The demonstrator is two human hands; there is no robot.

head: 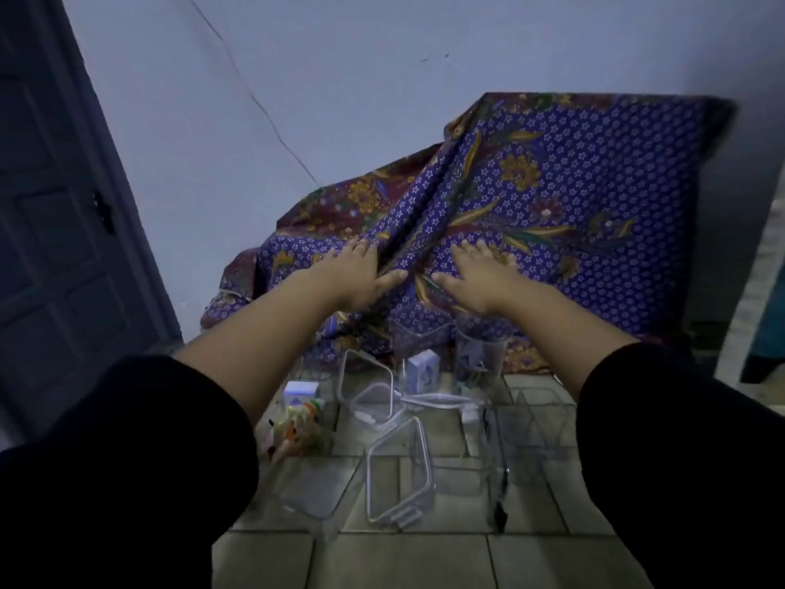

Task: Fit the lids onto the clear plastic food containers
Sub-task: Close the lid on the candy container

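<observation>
- Clear plastic food containers (312, 488) sit lidless on the beige tiled floor (361, 563); lidding not started, looks like.
- Left hand (361, 274): fingers flat on the soft blue floral batik cloth (424, 214), gripping nothing.
- White-rimmed square lids (399, 474) lie loose, rigid-looking; next move's grabbing one.
- Right hand (475, 278): flat too, empty.

The tiled floor (403, 563) nearest the viewer is left bare, so a low approach is allowed there. Farther in, the way is crowded by clear containers (535, 423), loose lids (401, 474), a small white box (420, 369) and a colourful packet (297, 427) (the edges of the clear pieces are hard to make out in the dim light). Behind them, passage is closed by a patterned cloth (594, 184) draped over something bulky, on which the left hand (361, 274) and right hand (475, 278) are laid flat. A narrow gap is seen between the two hands. The space above the clutter is spanned by both forearms.
</observation>
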